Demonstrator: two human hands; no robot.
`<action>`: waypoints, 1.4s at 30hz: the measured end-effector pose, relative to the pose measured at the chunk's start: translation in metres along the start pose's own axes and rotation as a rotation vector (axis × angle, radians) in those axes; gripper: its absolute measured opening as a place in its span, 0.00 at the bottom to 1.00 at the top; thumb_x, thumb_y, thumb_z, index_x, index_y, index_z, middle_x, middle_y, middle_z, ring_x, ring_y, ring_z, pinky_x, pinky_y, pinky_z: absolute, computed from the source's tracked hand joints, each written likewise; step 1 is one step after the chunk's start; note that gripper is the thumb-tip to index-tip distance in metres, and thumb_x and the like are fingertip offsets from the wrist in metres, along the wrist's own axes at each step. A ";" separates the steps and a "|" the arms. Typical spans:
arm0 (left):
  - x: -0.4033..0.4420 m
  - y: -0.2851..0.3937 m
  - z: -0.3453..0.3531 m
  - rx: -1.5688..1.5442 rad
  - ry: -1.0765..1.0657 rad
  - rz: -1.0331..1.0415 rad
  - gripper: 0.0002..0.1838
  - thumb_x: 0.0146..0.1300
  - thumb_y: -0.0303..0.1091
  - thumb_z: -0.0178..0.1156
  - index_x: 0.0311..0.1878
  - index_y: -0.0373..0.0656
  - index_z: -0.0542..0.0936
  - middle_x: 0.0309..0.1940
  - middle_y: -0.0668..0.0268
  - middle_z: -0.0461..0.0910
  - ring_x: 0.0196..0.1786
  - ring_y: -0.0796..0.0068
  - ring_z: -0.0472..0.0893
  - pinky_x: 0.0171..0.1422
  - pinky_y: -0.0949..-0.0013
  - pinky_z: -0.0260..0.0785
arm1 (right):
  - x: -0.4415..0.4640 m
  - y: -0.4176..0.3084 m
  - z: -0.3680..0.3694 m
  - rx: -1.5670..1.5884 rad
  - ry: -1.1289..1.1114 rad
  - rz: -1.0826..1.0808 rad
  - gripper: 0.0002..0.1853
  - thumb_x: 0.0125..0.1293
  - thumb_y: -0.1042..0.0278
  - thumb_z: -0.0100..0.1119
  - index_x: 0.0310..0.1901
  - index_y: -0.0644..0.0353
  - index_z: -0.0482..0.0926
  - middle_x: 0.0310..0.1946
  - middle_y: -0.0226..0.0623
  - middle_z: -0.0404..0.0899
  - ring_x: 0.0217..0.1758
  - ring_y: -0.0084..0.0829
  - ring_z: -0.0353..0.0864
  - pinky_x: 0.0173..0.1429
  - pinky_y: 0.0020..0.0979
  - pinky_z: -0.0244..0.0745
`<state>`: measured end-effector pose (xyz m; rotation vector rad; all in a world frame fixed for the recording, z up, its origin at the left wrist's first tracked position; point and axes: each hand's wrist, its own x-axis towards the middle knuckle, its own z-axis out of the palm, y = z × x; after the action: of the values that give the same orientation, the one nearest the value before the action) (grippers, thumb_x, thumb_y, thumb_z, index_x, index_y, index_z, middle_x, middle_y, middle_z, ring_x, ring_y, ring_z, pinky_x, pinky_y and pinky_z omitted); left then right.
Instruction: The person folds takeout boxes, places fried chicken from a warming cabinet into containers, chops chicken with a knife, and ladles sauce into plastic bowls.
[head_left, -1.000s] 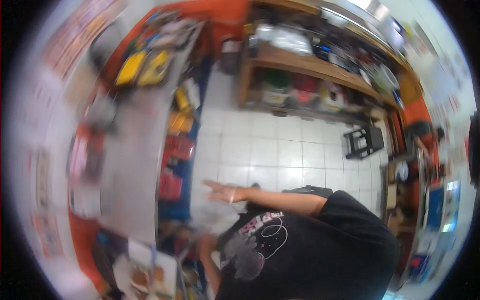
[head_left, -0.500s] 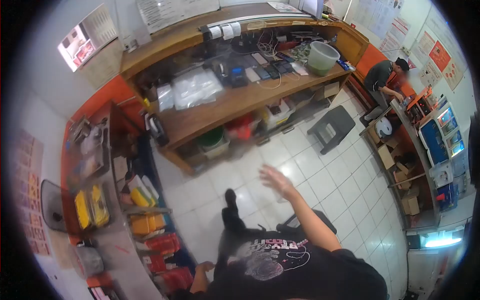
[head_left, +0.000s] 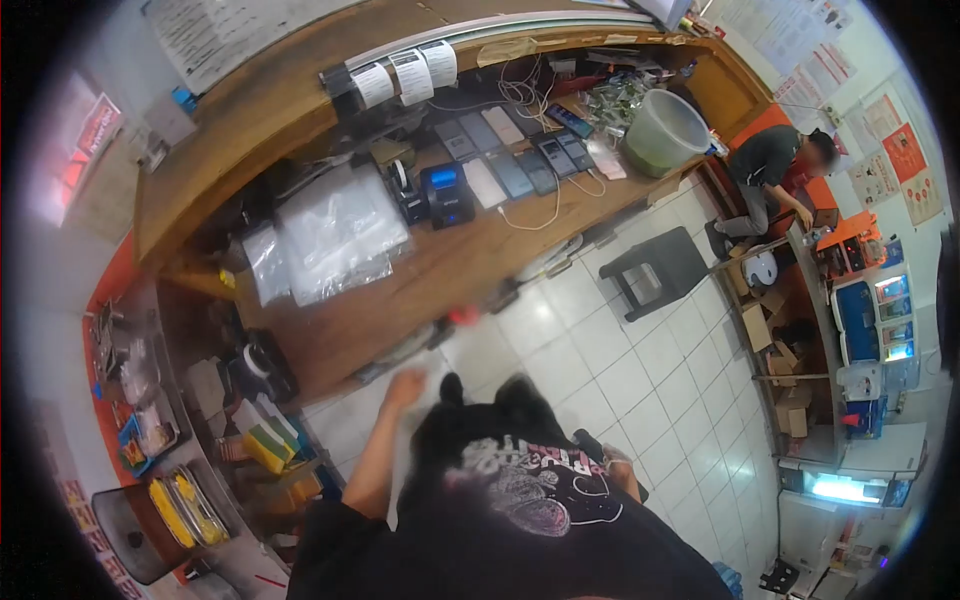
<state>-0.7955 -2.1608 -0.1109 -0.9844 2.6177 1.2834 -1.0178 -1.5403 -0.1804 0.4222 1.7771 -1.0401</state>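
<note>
My left hand [head_left: 404,388] hangs ahead of my body, just short of the wooden counter's front edge. Motion blurs its fingers, and I make out nothing held. At my right side, my right hand [head_left: 622,470] is partly visible beside a dark object [head_left: 586,441] whose kind I cannot tell; its fingers are unclear. Ahead, the wooden counter [head_left: 440,275] carries clear plastic bags [head_left: 340,235], a small black device with a blue screen [head_left: 446,195], several phones [head_left: 510,172] and a whitish bucket [head_left: 665,132].
A dark grey stool [head_left: 655,272] stands on the tiled floor [head_left: 560,365]. At right, a person [head_left: 765,175] sits by a shelf [head_left: 800,300] with boxes. A side table at left holds yellow packs [head_left: 185,508]. Paper strips [head_left: 410,78] hang from the upper ledge.
I have moved closer to the counter, which looks larger. My left hand has come forward from my side. My right hand, stretched out before, is back beside my body.
</note>
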 end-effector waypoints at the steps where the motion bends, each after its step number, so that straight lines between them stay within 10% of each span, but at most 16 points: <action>1: 0.049 0.035 -0.017 -0.030 0.061 0.120 0.14 0.66 0.36 0.55 0.47 0.38 0.81 0.40 0.49 0.84 0.46 0.52 0.83 0.50 0.55 0.74 | -0.009 -0.012 0.002 -0.014 0.016 0.003 0.19 0.69 0.60 0.59 0.55 0.64 0.79 0.50 0.38 0.82 0.49 0.34 0.83 0.51 0.38 0.79; 3: 0.118 0.147 -0.079 -0.499 -0.111 0.122 0.15 0.66 0.35 0.61 0.51 0.37 0.78 0.36 0.55 0.80 0.44 0.61 0.81 0.52 0.62 0.73 | -0.014 -0.032 0.000 -0.065 0.020 -0.003 0.19 0.69 0.59 0.59 0.55 0.63 0.79 0.49 0.37 0.82 0.47 0.33 0.82 0.50 0.37 0.79; 7: 0.270 0.245 -0.135 0.027 0.214 0.442 0.17 0.65 0.31 0.57 0.56 0.38 0.75 0.52 0.50 0.75 0.58 0.50 0.75 0.63 0.56 0.68 | 0.023 -0.084 -0.021 -0.262 -0.057 -0.093 0.20 0.69 0.57 0.60 0.55 0.62 0.79 0.47 0.34 0.82 0.44 0.32 0.82 0.46 0.36 0.79; 12: 0.440 0.245 -0.190 0.362 0.326 0.076 0.28 0.61 0.27 0.52 0.67 0.41 0.68 0.54 0.46 0.75 0.60 0.43 0.74 0.65 0.49 0.67 | 0.166 -0.196 -0.095 -0.429 -0.181 -0.599 0.20 0.69 0.54 0.61 0.55 0.61 0.78 0.44 0.31 0.82 0.40 0.31 0.82 0.42 0.34 0.78; 15: 0.510 0.224 -0.207 0.322 0.161 -0.289 0.37 0.61 0.29 0.54 0.75 0.47 0.59 0.67 0.43 0.67 0.69 0.43 0.67 0.73 0.52 0.61 | 0.099 -0.431 -0.042 0.006 -0.015 -0.270 0.24 0.70 0.49 0.60 0.59 0.57 0.76 0.48 0.30 0.80 0.44 0.29 0.80 0.44 0.32 0.76; 21: 0.598 0.203 -0.212 0.717 0.021 -0.272 0.46 0.61 0.34 0.56 0.80 0.54 0.45 0.75 0.45 0.56 0.75 0.47 0.60 0.79 0.55 0.54 | 0.120 -0.564 -0.036 -0.040 0.075 -0.244 0.26 0.69 0.51 0.62 0.62 0.57 0.75 0.53 0.31 0.79 0.50 0.30 0.80 0.48 0.32 0.75; 28: 0.625 0.136 -0.177 0.607 0.090 -0.119 0.45 0.61 0.36 0.56 0.80 0.55 0.47 0.73 0.44 0.61 0.74 0.47 0.63 0.78 0.56 0.57 | 0.132 -0.551 -0.045 -0.162 0.016 -0.062 0.22 0.67 0.54 0.66 0.57 0.57 0.77 0.40 0.24 0.79 0.40 0.19 0.76 0.39 0.24 0.72; 38: 0.536 0.241 -0.177 0.686 0.065 -0.266 0.35 0.61 0.35 0.59 0.72 0.48 0.61 0.47 0.46 0.82 0.50 0.44 0.82 0.59 0.46 0.72 | 0.167 -0.562 -0.067 -0.278 -0.036 -0.039 0.25 0.69 0.52 0.62 0.60 0.60 0.75 0.46 0.30 0.80 0.41 0.26 0.81 0.40 0.28 0.75; 42: 0.486 0.273 -0.150 0.217 -0.004 -0.286 0.31 0.65 0.36 0.57 0.70 0.43 0.62 0.42 0.42 0.82 0.45 0.42 0.82 0.52 0.46 0.74 | 0.160 -0.610 -0.040 -0.244 -0.159 -0.076 0.27 0.68 0.51 0.62 0.61 0.62 0.75 0.45 0.33 0.81 0.41 0.26 0.81 0.40 0.28 0.76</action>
<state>-1.3056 -2.3993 0.0183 -1.2555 2.4331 0.9146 -1.5287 -1.8839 -0.0370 0.1182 1.7601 -0.8692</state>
